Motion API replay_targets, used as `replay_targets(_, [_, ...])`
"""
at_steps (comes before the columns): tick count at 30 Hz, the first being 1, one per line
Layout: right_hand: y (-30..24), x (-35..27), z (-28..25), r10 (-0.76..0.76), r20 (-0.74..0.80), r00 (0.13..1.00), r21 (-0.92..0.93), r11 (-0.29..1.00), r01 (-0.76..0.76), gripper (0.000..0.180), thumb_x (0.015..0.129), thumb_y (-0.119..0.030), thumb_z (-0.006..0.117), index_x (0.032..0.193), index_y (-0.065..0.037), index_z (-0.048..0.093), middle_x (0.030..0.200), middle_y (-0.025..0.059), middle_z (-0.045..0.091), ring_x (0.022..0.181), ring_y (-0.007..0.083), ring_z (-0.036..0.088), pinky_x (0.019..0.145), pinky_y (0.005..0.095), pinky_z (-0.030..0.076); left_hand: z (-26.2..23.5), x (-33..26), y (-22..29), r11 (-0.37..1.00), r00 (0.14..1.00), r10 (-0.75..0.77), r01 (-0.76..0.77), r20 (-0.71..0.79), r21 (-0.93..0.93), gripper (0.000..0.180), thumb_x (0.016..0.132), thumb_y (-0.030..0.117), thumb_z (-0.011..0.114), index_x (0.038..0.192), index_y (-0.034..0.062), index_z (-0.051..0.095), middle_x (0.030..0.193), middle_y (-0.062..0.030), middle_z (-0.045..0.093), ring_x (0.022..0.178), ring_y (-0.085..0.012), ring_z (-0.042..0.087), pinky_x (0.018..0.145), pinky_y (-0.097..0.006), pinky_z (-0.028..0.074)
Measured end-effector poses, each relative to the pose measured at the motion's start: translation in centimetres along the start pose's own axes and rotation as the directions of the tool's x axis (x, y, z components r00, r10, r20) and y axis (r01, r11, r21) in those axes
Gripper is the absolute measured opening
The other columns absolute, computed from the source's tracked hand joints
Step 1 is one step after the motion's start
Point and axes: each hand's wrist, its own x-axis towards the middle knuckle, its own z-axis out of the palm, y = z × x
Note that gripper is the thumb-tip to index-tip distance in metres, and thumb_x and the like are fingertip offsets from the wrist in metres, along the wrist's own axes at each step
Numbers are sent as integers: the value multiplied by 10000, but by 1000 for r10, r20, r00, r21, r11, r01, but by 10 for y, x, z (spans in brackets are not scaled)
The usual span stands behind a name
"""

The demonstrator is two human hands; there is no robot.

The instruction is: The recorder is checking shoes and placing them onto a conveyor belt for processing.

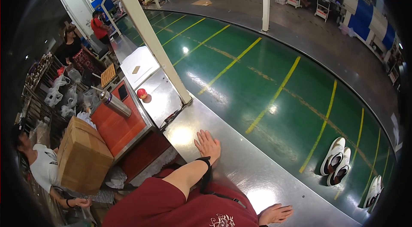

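My left hand (208, 145) lies flat on the shiny metal ledge (240, 162) beside the green conveyor belt, its fingers spread and nothing in them. Further right along the same ledge rests my right hand (276, 214), fingers stretched out and also holding nothing. A dark band circles my left wrist. On the belt (240, 98), marked with yellow cross lines, a pair of white shoes (335, 161) with dark insides stands to the right, apart from both hands. More white shoes (372, 191) show at the far right edge.
A white post (150, 33) rises from the ledge. Left of it are a red apple (142, 93), white sheets (139, 67), and a red-topped table (113, 117) with a steel flask (115, 103) and a phone (123, 92). A person by a cardboard box (83, 158) is at left; others work farther off.
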Motion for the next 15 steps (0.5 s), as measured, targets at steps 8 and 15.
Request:
replay_targets(8, [-8,-5,-4,17,16,1000,37,999,-18,649,907,-430,336,1397,-9,267,1390,256,320,1259,414,345,970,552,310,1,7,-5,1000,1000,0,0,9,5,557,820,273,461,1289,-21,399,1390,-222,328,1327,-374,245,1058,-554,175])
replay_targets(15, [-13,-8,-8,15,39,999,40,999,-16,642,905,-420,341,1397,-13,273,1392,256,317,1256,418,349,966,555,311,5,12,-8,1000,1000,14,-14,14,-4,561,816,265,462,1286,-33,393,1387,-228,325,1323,-379,246,1053,-560,179])
